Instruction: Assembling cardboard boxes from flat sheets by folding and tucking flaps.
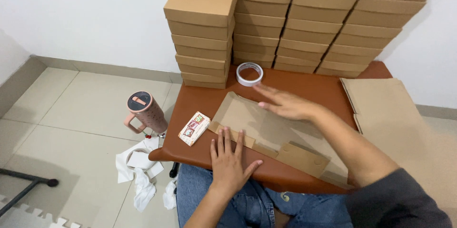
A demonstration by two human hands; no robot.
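A flat, unfolded brown cardboard box blank (pixel 266 128) lies in the centre of the frame on the reddish-brown table (pixel 304 87). Its flaps are partly creased, and its long axis runs from upper left to lower right. The left hand (pixel 228 161) presses flat on its lower-left flap, fingers straight and slightly spread. The right hand (pixel 285 104) rests palm-down on its upper part, fingers extended, pointing toward the upper left.

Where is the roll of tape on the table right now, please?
In the head view, the roll of tape lies flat at the far side of the brown table, just in front of the stacked cardboard boxes and beyond the right hand.
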